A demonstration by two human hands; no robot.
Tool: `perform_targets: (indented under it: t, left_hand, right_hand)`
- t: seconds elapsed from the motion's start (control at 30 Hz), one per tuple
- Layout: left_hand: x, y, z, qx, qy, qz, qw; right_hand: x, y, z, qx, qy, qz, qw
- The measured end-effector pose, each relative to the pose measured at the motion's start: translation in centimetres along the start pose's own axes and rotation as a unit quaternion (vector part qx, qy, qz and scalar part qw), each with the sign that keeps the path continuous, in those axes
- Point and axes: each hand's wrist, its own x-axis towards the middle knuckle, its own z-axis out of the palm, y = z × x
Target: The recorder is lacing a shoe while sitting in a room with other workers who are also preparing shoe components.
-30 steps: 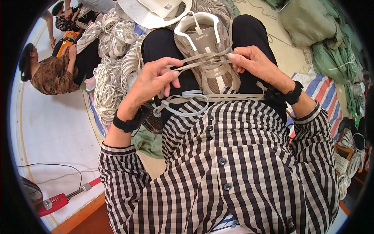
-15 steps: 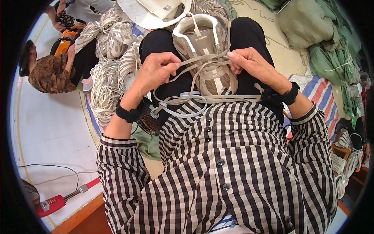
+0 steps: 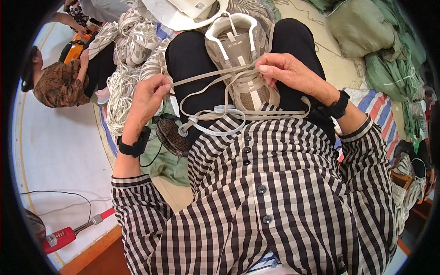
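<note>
A beige and grey sneaker [image 3: 240,46] rests between my knees, its toe toward me and its white-lined opening away. My left hand [image 3: 149,94] is closed on a flat beige shoelace [image 3: 201,78], which runs taut from it to the shoe's lacing. At the lacing, my right hand [image 3: 282,71] pinches the lace with thumb and forefinger. Loose lace curves below and lies across my lap beside a pale blue-white loop [image 3: 236,133]. Both wrists wear black bands.
Bundles of laces [image 3: 121,98] and more sneakers [image 3: 142,41] lie at the left, near a seated person [image 3: 59,85]. A white cap-like item [image 3: 183,11] is beyond the shoe. Green sacks [image 3: 362,27] and a striped sheet [image 3: 373,114] lie right. A red-handled tool [image 3: 59,240] sits lower left.
My left hand has moved left and a little down, drawing the lace out into a long straight line. My right hand has shifted slightly left, closer over the shoe's lacing.
</note>
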Motion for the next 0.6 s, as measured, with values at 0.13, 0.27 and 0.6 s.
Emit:
perform_targets:
  t: [0.13, 0.27, 0.6]
  left_hand:
    - [-0.8, -1.3, -0.5, -0.024, -0.005, -0.052, 0.998]
    - [-1.2, -1.9, -0.6, -0.027, -0.005, -0.075, 0.997]
    - [0.2, 1.9, 1.2, 0.082, 0.175, 0.070, 0.979]
  right_hand:
    - [-0.1, -0.2, 0.1, -0.018, 0.008, -0.006, 1.000]
    - [-0.4, -0.1, 0.1, -0.005, 0.019, -0.001, 1.000]
    - [-0.2, -0.4, 0.5, -0.019, 0.140, -0.044, 0.989]
